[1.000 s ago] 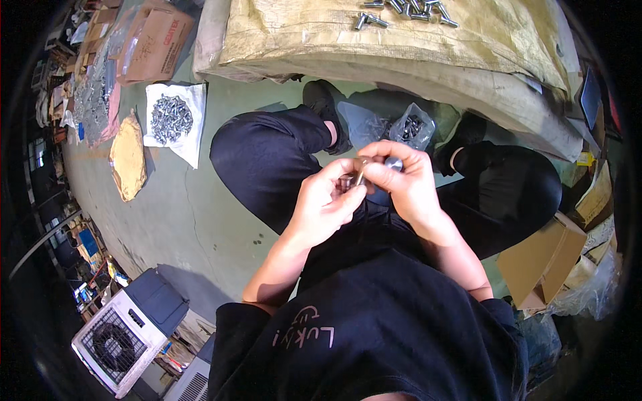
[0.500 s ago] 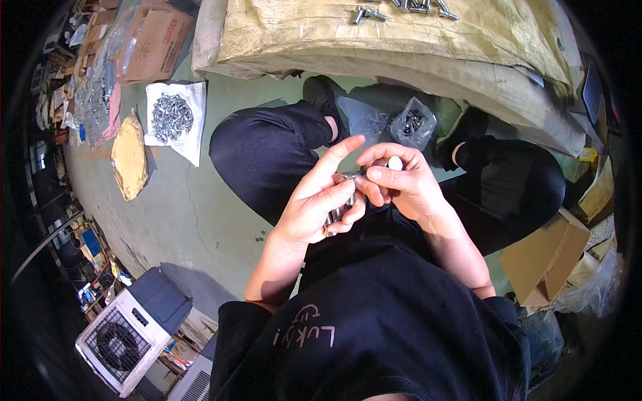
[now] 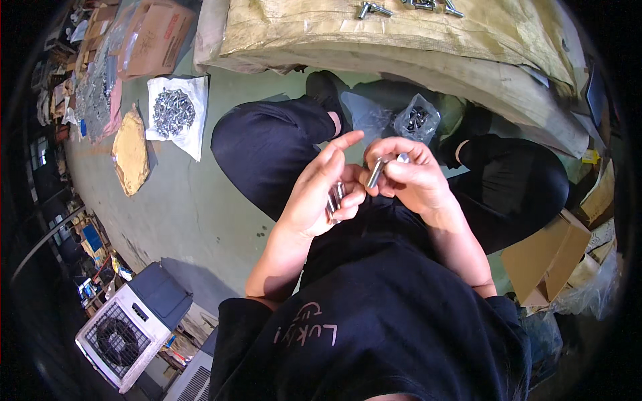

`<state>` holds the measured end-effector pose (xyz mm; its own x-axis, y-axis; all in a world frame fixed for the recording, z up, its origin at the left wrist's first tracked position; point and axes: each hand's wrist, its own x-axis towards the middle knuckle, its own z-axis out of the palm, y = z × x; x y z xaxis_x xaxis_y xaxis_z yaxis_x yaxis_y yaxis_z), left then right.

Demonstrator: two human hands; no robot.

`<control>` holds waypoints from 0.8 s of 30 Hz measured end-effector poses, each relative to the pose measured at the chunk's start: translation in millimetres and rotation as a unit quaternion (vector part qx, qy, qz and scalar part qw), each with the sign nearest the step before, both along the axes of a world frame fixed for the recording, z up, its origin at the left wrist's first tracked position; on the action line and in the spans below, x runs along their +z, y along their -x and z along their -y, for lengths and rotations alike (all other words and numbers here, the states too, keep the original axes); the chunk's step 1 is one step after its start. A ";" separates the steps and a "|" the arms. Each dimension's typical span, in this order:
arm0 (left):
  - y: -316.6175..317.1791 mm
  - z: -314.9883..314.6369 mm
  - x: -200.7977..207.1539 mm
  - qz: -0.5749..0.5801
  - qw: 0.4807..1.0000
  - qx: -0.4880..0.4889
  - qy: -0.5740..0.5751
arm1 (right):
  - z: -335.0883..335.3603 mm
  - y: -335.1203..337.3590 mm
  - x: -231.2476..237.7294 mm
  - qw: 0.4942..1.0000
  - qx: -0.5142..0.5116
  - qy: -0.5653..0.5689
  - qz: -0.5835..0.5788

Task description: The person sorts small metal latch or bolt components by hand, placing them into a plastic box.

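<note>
Shiny metal cylindrical pieces point(image 3: 336, 196) lie in the palm of my left hand point(image 3: 314, 190). Its lower fingers curl round them, while the index finger points outward. Close beside it, my right hand point(image 3: 418, 177) pinches a shiny metal cylindrical part point(image 3: 376, 172) between thumb and fingers. A rounded metal end point(image 3: 402, 158) also shows at the top of that grip; whether it belongs to the same part I cannot tell. Both hands are above my lap, slightly apart. Similar metal fittings point(image 3: 373, 10) lie on the cloth-covered surface ahead.
A yellowish woven cover point(image 3: 401, 33) drapes the raised surface in front. Between my feet is a clear plastic bag point(image 3: 416, 120) of small metal parts. Leftward, a white sheet point(image 3: 197, 134) holds a heap of small metal pieces. An open cardboard box point(image 3: 545, 257) stands at right, an air cooler point(image 3: 124, 334) lower left.
My hands have drawn apart, and the right one now shows a metal cylinder at its fingertips. My left thumb has lifted off the pieces in that palm.
</note>
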<state>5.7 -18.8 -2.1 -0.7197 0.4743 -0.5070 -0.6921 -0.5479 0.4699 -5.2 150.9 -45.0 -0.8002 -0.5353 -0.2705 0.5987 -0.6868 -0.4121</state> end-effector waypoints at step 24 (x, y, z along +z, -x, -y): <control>8.7 -13.9 -2.6 -0.109 0.961 -0.059 0.246 | 8.7 7.7 24.4 0.849 0.141 -0.450 -0.239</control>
